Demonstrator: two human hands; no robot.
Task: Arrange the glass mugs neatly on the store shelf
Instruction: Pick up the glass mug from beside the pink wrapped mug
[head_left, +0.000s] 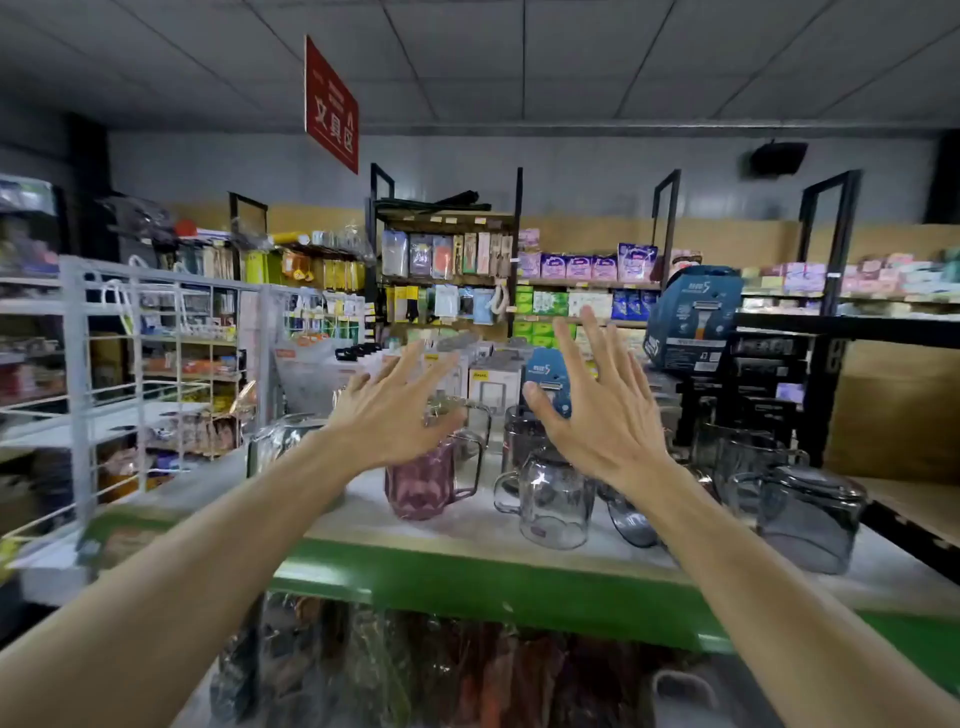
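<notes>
Several glass mugs stand on the white shelf top (457, 525) with its green front edge. A pink faceted mug (423, 486) sits left of centre, a clear mug (556, 501) in the middle, and a smoky grey mug (808, 519) at the right. A grey mug (631, 519) lies tipped under my right wrist. A clear mug (278, 441) stands at the far left. My left hand (395, 410) hovers above the pink mug, fingers spread, holding nothing. My right hand (597, 405) hangs open over the middle mugs, touching none.
More dark mugs (737, 452) crowd the back right. Boxed goods and a blue razor pack (545, 376) stand behind the mugs. A white wire rack (140, 364) flanks the left. Black shelving (826, 395) rises at right. Wrapped goods fill the lower shelf (415, 670).
</notes>
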